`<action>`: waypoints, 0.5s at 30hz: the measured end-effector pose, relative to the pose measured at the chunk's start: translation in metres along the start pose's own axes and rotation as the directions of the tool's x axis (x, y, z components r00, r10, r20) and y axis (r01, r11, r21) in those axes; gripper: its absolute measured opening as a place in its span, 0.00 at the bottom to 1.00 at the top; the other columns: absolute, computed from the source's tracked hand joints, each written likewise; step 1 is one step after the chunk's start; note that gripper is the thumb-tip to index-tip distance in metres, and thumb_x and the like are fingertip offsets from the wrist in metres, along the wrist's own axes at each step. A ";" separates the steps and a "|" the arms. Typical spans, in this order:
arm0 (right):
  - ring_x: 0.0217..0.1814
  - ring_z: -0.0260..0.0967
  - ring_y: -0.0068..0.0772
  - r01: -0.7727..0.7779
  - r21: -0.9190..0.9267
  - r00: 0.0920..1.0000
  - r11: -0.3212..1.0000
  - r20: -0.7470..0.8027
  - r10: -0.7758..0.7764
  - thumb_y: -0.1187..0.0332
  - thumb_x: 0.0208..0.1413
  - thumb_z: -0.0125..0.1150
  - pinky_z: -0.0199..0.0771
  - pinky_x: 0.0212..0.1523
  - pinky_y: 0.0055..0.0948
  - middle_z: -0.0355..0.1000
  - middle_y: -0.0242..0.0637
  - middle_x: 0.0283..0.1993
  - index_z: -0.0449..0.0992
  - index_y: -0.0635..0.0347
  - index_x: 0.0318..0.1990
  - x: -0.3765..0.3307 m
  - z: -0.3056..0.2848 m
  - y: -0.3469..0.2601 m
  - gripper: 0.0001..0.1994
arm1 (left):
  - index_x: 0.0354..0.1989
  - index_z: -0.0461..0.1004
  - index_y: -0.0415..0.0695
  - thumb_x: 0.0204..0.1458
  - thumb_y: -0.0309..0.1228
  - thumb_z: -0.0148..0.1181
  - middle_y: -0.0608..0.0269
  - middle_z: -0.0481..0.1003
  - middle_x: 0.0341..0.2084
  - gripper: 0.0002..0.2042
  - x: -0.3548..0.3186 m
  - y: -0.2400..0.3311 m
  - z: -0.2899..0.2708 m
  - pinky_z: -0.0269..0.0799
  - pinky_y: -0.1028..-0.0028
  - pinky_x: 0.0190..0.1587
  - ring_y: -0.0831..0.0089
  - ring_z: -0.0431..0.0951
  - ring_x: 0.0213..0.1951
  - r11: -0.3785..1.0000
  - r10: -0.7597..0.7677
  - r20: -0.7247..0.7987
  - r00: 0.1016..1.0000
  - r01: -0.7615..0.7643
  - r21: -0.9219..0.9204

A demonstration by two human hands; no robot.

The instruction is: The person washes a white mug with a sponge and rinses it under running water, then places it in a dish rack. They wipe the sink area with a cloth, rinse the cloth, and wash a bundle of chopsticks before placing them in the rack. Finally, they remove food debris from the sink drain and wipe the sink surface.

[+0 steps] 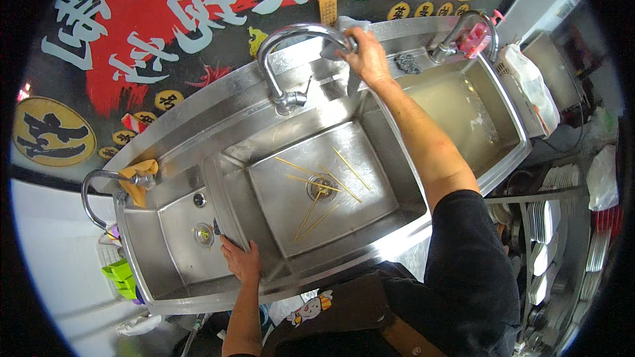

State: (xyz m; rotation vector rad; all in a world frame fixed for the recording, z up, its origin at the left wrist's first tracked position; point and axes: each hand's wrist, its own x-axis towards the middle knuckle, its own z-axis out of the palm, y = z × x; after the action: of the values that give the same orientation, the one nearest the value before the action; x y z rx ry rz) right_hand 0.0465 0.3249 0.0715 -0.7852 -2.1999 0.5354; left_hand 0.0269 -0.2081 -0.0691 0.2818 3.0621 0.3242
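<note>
My right hand (368, 58) reaches over the sink's back ledge, closed on a grey cloth (354, 82) behind the spout end of the middle faucet (266, 59). Part of the cloth is hidden by the hand and spout. My left hand (243, 261) rests at the near end of the divider (223, 201) between the left and middle basins, thumb and fingers apart. A small dark thing (217, 227) lies at its fingertips; what it is I cannot make out. Several thin wooden sticks (309, 215) lie around the drain (322, 188) in the middle basin (364, 149).
Cloudy water (450, 106) stands in the right basin. A steel-wool scrubber (407, 63) sits on the back ledge. Near the left faucet (99, 175) lies an orange-yellow cloth (135, 188). A pink holder (473, 39) hangs by the right faucet. Stacked dishes (546, 218) fill a rack at right.
</note>
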 end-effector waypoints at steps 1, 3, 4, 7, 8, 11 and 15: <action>0.41 0.71 0.52 -0.026 -0.046 1.000 0.999 -0.007 0.026 0.61 0.45 0.70 0.71 0.41 0.45 0.70 0.45 0.39 0.71 0.48 0.47 -0.003 0.005 0.019 0.21 | 0.67 0.45 0.38 0.44 0.40 0.64 0.45 0.62 0.50 0.45 0.000 -0.001 -0.001 0.70 0.54 0.47 0.47 0.67 0.51 1.000 0.003 0.001 1.000 -0.003 -0.004; 0.46 0.70 0.52 -0.140 -0.172 0.990 0.975 0.001 0.142 0.61 0.46 0.68 0.71 0.45 0.44 0.69 0.47 0.44 0.70 0.46 0.50 -0.014 0.014 0.066 0.22 | 0.67 0.45 0.38 0.43 0.39 0.65 0.45 0.62 0.50 0.45 0.000 0.002 -0.002 0.70 0.54 0.47 0.47 0.68 0.51 1.000 -0.011 0.014 1.000 0.011 -0.012; 0.50 0.68 0.52 -0.227 -0.248 0.971 0.942 0.013 0.238 0.60 0.47 0.68 0.70 0.48 0.43 0.68 0.48 0.47 0.70 0.45 0.52 -0.020 0.019 0.087 0.23 | 0.67 0.45 0.38 0.43 0.39 0.65 0.45 0.62 0.50 0.45 0.000 0.008 -0.005 0.70 0.54 0.47 0.47 0.68 0.51 1.000 -0.029 0.026 0.999 0.029 -0.009; 0.63 0.58 0.51 -0.230 -0.573 0.920 0.786 0.137 0.369 0.49 0.52 0.59 0.61 0.61 0.43 0.62 0.52 0.60 0.71 0.51 0.55 -0.044 0.045 0.126 0.25 | 0.67 0.45 0.38 0.44 0.38 0.65 0.45 0.63 0.49 0.44 0.002 0.012 -0.002 0.69 0.54 0.48 0.47 0.68 0.50 0.999 -0.044 0.031 0.999 0.043 0.004; 0.65 0.55 0.50 -0.164 -0.691 0.872 0.705 0.232 0.430 0.46 0.52 0.56 0.58 0.63 0.43 0.60 0.53 0.62 0.72 0.53 0.55 -0.047 0.058 0.131 0.27 | 0.67 0.45 0.38 0.44 0.38 0.64 0.45 0.63 0.48 0.44 0.003 0.012 0.000 0.69 0.54 0.48 0.46 0.68 0.50 0.999 -0.038 0.029 0.999 0.038 0.013; 0.68 0.53 0.50 -0.109 -0.561 0.899 0.820 0.295 0.322 0.40 0.52 0.51 0.51 0.67 0.43 0.63 0.53 0.61 0.76 0.59 0.50 -0.072 0.113 0.107 0.31 | 0.67 0.45 0.38 0.45 0.38 0.63 0.43 0.64 0.48 0.44 0.006 0.011 0.003 0.68 0.54 0.50 0.45 0.67 0.51 1.000 0.007 0.027 1.000 -0.007 -0.011; 0.66 0.54 0.50 0.114 -0.288 0.876 0.951 0.481 0.041 0.49 0.56 0.54 0.50 0.67 0.43 0.66 0.49 0.58 0.77 0.56 0.46 -0.100 0.136 0.015 0.22 | 0.68 0.44 0.38 0.46 0.38 0.63 0.39 0.62 0.53 0.43 0.005 0.010 0.002 0.66 0.53 0.53 0.43 0.65 0.55 0.999 -0.030 0.029 0.999 0.029 0.025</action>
State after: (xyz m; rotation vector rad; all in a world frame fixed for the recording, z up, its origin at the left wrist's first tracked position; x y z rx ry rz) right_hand 0.0051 0.2503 -0.0753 -0.8324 -2.8094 0.4006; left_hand 0.0244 -0.1968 -0.0695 0.2396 3.0398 0.2787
